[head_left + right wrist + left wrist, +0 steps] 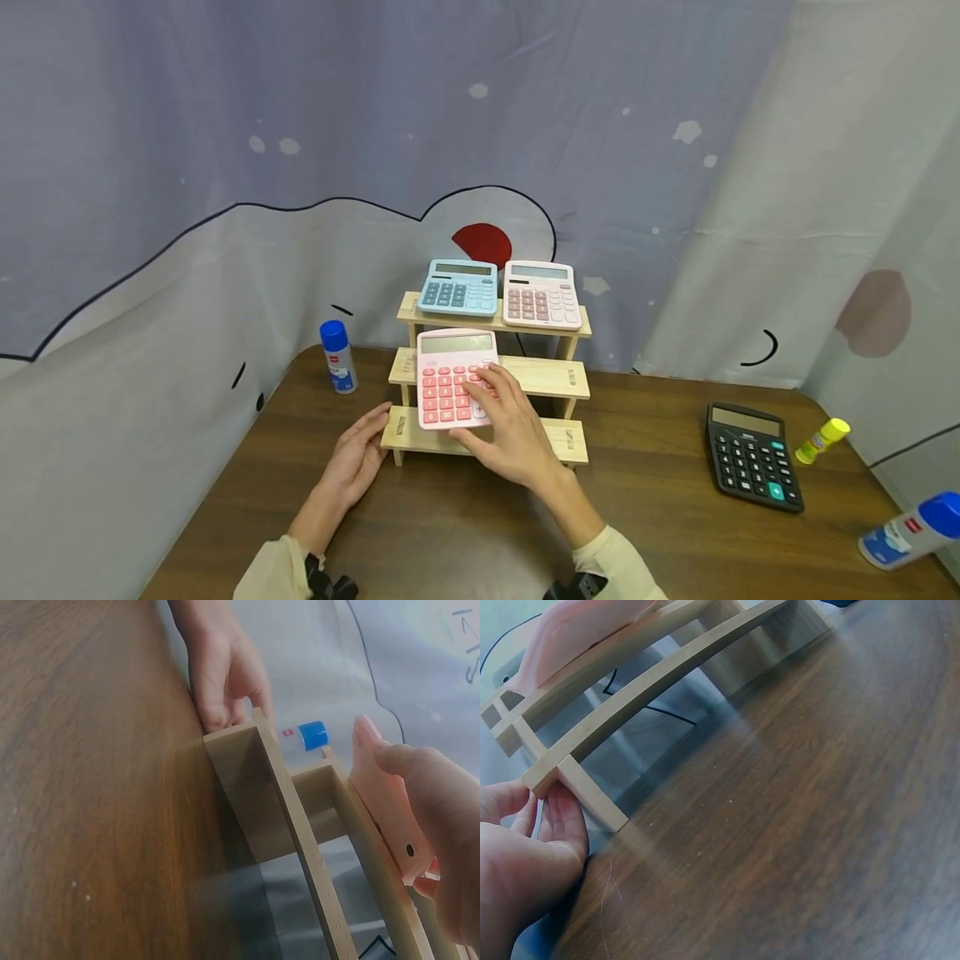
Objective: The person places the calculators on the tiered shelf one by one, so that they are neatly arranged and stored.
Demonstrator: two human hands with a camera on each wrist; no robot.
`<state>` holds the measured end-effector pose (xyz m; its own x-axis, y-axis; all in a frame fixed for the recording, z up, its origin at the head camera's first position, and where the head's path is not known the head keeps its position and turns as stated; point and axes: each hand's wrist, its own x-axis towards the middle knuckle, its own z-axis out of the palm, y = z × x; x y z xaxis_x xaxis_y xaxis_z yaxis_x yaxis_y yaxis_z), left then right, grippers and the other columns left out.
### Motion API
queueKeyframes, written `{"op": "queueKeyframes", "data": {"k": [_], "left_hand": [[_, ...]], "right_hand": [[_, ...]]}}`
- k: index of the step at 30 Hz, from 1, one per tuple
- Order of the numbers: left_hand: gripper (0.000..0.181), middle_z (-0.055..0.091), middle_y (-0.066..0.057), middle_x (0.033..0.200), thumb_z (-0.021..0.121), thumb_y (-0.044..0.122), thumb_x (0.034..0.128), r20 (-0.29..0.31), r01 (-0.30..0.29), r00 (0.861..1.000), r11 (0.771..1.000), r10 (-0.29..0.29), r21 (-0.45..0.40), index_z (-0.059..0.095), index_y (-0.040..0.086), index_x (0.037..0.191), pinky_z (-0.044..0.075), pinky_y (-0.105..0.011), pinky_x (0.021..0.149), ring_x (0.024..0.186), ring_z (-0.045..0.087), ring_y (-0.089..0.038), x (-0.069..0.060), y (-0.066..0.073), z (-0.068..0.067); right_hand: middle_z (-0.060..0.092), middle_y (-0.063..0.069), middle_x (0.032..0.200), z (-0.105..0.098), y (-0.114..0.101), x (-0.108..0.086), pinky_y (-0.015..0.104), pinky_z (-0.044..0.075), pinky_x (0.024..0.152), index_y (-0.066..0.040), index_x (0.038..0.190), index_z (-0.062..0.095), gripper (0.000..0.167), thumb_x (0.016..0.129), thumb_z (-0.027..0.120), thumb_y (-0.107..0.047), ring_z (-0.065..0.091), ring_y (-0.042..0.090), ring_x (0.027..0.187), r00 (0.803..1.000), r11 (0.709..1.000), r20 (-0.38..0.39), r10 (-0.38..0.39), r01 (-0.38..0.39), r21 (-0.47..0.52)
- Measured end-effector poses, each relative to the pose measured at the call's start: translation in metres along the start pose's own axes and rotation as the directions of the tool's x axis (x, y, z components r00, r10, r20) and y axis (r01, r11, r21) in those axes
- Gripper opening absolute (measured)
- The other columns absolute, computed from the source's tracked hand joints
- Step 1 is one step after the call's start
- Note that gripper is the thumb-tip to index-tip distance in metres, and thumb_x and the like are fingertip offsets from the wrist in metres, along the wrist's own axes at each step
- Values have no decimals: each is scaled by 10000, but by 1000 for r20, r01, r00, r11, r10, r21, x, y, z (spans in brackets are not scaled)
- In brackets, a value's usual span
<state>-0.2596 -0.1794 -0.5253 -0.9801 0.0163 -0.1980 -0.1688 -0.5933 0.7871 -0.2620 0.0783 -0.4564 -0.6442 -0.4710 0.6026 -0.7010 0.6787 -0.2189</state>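
Observation:
A pink calculator (456,342) leans, screen end up, in front of the middle tier of a three-tier wooden stand (543,375). My right hand (513,433) holds it, fingers over the right side of its keys and thumb at the lower edge. In the right wrist view the calculator (382,802) shows edge-on beside the boards. My left hand (356,458) is at the left end of the lowest board; in the left wrist view the hand (536,855) pinches that board's end (547,769). A blue calculator (459,288) and a white calculator (542,295) rest on the top tier.
A blue-capped bottle (339,358) stands left of the stand. To the right lie a black calculator (753,457), a yellow glue stick (822,440) and another blue-capped bottle (911,531). A printed curtain (360,100) hangs behind the brown table (450,533).

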Motion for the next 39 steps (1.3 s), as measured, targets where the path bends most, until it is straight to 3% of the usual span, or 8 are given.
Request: {"op": "queueKeyframes", "data": {"k": [6,14,23,26,32,36,39], "left_hand": [[543,606,54,1204,457,117,1062,18,-3,1000,1000,2,24,259,-7,1552,479,-197,931,1090,597,1,2,3,2],[536,654,81,1132,459,107,1060,20,-12,1000,1000,12,15,267,-11,1546,490,-196,928,1085,607,-4,0,2,1],[534,638,70,1157,459,109,1060,16,-4,1000,1000,3,15,268,-4,1546,486,-197,944,1097,606,-3,-1,2,1],[537,622,59,1185,457,109,1061,20,-4,1000,1000,4,17,262,-2,1549,481,-196,949,1103,603,-5,-1,2,0],[521,658,70,1139,460,106,1059,18,-4,1000,1000,4,6,282,-6,1535,486,-203,933,1088,615,-14,-2,0,0],[535,664,80,1119,450,107,1062,27,-5,1000,1000,4,9,254,-7,1547,489,-199,934,1087,617,-9,-2,1,0],[542,662,81,1122,446,108,1064,30,-3,1000,1000,2,10,242,-7,1553,492,-198,937,1089,617,-6,-2,1,0]], "right_hand": [[493,89,1448,-1,-1,2,454,362,1159,-152,1354,591,642,833,765,-484,366,294,1434,1000,1000,-18,-7,7,-4],[511,86,1440,1,-3,1,437,381,1143,-132,1323,607,570,842,753,-401,388,287,1415,998,999,-34,-45,45,1],[525,69,1437,-1,-4,1,398,379,1149,-144,1303,630,525,858,745,-398,394,260,1414,998,998,-7,-58,58,-24],[524,91,1440,1,-5,2,390,366,1161,-112,1330,623,557,860,761,-377,400,267,1416,997,997,-21,-75,74,-28],[480,119,1485,7,-8,2,396,352,1171,-93,1403,555,739,791,821,-411,376,292,1435,995,988,28,-99,101,-118],[534,120,1430,8,-5,4,390,366,1163,-84,1361,594,672,785,849,-317,435,295,1394,989,981,-27,-145,140,-138],[549,116,1412,8,-3,4,385,379,1153,-78,1346,603,645,804,835,-339,455,292,1375,983,976,-54,-175,166,-142]]}}
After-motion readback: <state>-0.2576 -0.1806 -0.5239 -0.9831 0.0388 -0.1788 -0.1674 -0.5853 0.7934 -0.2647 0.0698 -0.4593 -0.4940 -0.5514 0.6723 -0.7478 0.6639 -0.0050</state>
